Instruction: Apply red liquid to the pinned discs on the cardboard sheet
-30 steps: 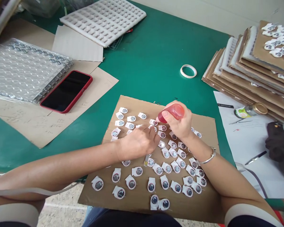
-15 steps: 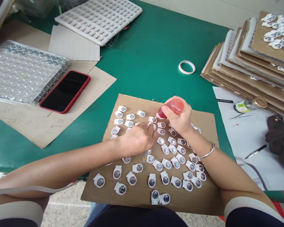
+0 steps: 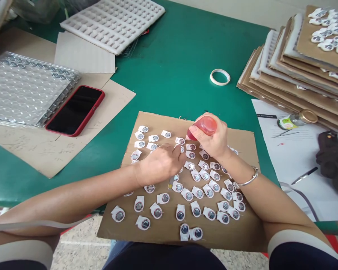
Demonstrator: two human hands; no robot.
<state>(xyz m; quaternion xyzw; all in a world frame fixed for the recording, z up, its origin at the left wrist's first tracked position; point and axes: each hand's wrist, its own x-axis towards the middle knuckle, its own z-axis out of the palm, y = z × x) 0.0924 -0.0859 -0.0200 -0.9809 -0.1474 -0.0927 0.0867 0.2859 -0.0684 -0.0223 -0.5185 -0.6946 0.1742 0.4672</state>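
Note:
A brown cardboard sheet point(image 3: 169, 234) carries several small white tabs with round silvery discs point(image 3: 180, 212), spread out in loose rows. My right hand point(image 3: 218, 140) is wrapped round a red, translucent squeeze bulb point(image 3: 204, 126), tilted with its narrow end down to the left. Beside it, my left hand point(image 3: 162, 165) is closed, fingertips down at one of the tabs near the bulb's tip; what they grip is hidden. A thin strip with a yellow patch point(image 3: 170, 184) shows just below this hand, and I cannot tell if it is held.
To the left lie a red-cased phone point(image 3: 75, 110), a clear plastic tray point(image 3: 22, 90) and a white foam tray point(image 3: 112, 24). A tape roll point(image 3: 220, 77) sits behind the cardboard. At right are stacked cardboard layers point(image 3: 293, 63), a small jar point(image 3: 297, 119) and a dark cloth point(image 3: 332, 161).
The view has shifted slightly, moving the background a little left and up. Both hands keep nearly the same place over the cardboard, the red bulb still in my right hand.

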